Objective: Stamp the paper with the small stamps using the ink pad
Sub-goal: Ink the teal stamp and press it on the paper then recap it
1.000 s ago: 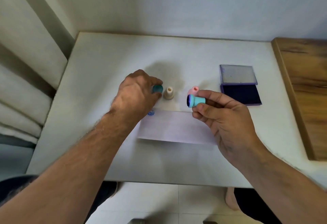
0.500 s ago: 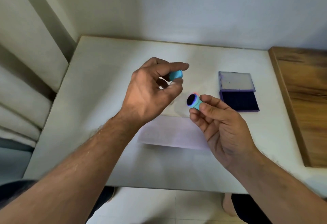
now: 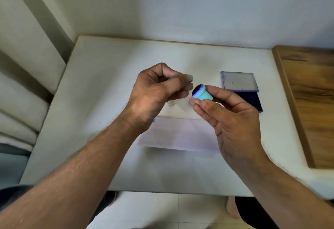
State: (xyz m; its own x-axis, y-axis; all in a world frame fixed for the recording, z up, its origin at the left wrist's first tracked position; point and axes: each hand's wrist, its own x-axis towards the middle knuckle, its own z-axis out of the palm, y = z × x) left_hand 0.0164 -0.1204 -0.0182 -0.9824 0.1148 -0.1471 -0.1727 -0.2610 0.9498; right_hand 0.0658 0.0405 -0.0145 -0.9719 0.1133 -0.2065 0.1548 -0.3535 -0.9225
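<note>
Above the tabletop (image 3: 101, 84), the right hand (image 3: 233, 120) pinches a teal stamp (image 3: 202, 94), its dark inked face toward the left hand (image 3: 155, 93), whose grip pinches what looks like its teal cap (image 3: 191, 78).

Soft, even daylight, fairly bright, with faint shadows on the table (image 3: 101, 87) beyond the hands. The whole frame is slightly blurred; wide-angle distortion bends the edges.

Right hand (image 3: 233, 120) holds teal stamp (image 3: 202, 94) beside left hand (image 3: 155, 93), above paper (image 3: 180, 134).
</note>
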